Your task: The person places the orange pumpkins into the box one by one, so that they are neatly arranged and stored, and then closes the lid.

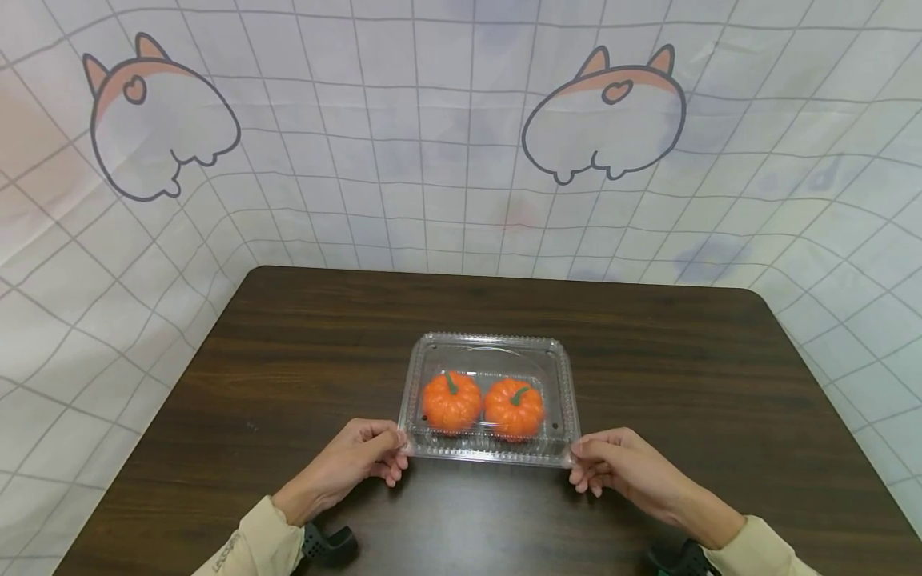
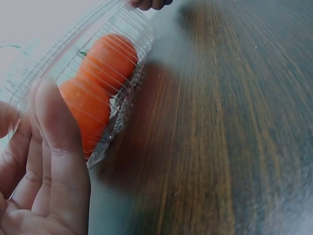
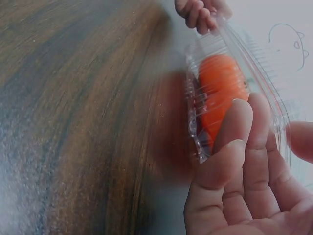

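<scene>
Two small orange pumpkins, the left one (image 1: 450, 402) and the right one (image 1: 515, 410), lie side by side inside a clear plastic clamshell box (image 1: 490, 460). Green stems top both. The box's transparent lid (image 1: 497, 356) covers them. At the box's near left corner, my left hand (image 1: 363, 456) pinches the rim between thumb and fingers. My right hand (image 1: 623, 468) pinches the near right corner the same way. Both wrist views show fingers at the rim, with the pumpkins (image 2: 110, 61) (image 3: 220, 76) behind the plastic. Whether the box's underside touches the table cannot be told.
Under the box is a dark wood-grain table (image 1: 310, 344) with rounded far corners. A pale grid-patterned cloth (image 1: 432, 144) with corgi drawings hangs behind and along both sides. Dark straps (image 1: 327, 546) sit at both wrists, by the beige sleeves (image 1: 255, 544).
</scene>
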{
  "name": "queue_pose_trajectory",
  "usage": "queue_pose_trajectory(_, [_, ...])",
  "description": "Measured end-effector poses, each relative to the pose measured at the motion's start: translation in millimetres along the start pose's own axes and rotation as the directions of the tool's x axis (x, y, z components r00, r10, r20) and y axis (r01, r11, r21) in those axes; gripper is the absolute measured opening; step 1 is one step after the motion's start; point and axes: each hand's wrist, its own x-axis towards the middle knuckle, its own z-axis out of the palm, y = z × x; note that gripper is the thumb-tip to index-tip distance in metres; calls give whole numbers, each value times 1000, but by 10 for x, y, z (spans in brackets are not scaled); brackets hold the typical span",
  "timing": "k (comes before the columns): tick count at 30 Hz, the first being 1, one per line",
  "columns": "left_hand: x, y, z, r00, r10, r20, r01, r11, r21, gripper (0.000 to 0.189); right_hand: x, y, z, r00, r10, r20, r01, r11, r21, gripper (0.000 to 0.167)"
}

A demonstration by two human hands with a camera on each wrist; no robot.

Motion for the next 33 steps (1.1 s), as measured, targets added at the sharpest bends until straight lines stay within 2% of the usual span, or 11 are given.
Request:
queue_pose_trajectory(16, [-7,-27,12,999,-42,2,42,999,-12,17,-10,73,10,998,-65,7,66,997,-51,26])
queue_pose_trajectory(20, [-9,-28,2,998,-54,14,54,998,-16,17,-7,87,10,999,-49,4,49,999,-7,25])
queue_pose_trajectory(27, [-21,-34,-13,996,-89,28,90,996,-17,21,-8,80,-6,1000,25,19,-26,997,74,25])
queue_pose_trajectory(33, [-61,-39,-52,992,-113,59,115,993,-31,30,-33,92,-48,997,68,31,-70,995,67,29])
